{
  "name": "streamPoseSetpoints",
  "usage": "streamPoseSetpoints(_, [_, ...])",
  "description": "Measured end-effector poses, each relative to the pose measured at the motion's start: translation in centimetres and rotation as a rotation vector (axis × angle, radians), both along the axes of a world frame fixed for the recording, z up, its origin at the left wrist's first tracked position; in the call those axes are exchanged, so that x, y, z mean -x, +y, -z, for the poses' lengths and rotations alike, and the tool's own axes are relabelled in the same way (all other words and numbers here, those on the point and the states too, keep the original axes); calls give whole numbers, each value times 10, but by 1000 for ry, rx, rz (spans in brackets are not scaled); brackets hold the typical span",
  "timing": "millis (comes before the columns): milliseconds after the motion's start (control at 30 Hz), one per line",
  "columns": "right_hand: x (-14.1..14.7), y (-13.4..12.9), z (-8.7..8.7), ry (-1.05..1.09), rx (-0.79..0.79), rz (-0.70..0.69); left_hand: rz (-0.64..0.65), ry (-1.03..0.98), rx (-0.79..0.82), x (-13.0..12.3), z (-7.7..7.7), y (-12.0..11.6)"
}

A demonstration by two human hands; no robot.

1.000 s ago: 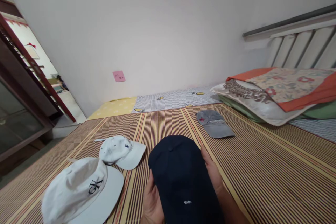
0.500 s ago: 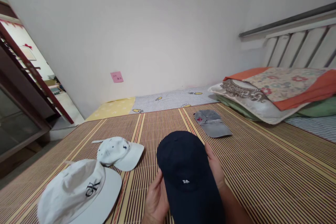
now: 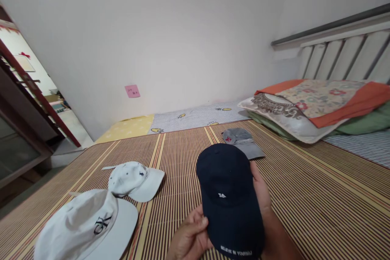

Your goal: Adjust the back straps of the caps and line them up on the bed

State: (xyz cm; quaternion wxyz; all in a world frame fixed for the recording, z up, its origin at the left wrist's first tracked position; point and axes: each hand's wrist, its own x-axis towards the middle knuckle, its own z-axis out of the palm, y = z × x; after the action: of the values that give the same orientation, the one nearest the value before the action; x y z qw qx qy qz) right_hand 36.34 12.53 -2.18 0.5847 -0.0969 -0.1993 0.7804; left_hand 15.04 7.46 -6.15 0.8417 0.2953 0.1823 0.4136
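Between my two hands I hold a navy baseball cap (image 3: 227, 183), its front facing up and its brim pointing toward me. A small white mark sits on the crown, and white lettering runs along the brim's edge. My left hand (image 3: 195, 231) grips the left side of the brim, thumb on top and fingers underneath. Along the cap's right side lies my right hand (image 3: 262, 193), closed on it, with most of the fingers hidden behind. Just beyond the navy cap, a grey cap (image 3: 246, 144) rests on the striped mat (image 3: 179, 170), partly covered from view.
Two white caps lie at the left: a larger one (image 3: 82, 223) with black letters and a smaller one (image 3: 134, 180) touching it. Pillows (image 3: 304, 109) are stacked at the right by a radiator (image 3: 347, 55). A pink note (image 3: 132, 91) is stuck to the wall.
The navy cap has moved right and tilted, so the brim lettering now shows. My left thumb has come onto the brim. The view has shifted slightly.
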Motion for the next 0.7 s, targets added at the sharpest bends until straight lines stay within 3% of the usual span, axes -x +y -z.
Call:
streamPoseSetpoints(133, [-17, 1, 0, -78, -23, -7, 71, 65, 24, -6, 11, 1])
streamPoseSetpoints(233, [-24, 3, 4, -96, -14, 16, 41, 68, 53, -10, 16, 2])
streamPoseSetpoints(500, [-11, 2, -4, -82, 4, 134, -68, 105, -22, -5, 0, 1])
streamPoseSetpoints(700, [-3, 7, -2, -122, -53, 127, -155, 75, -22, 9, 2, 8])
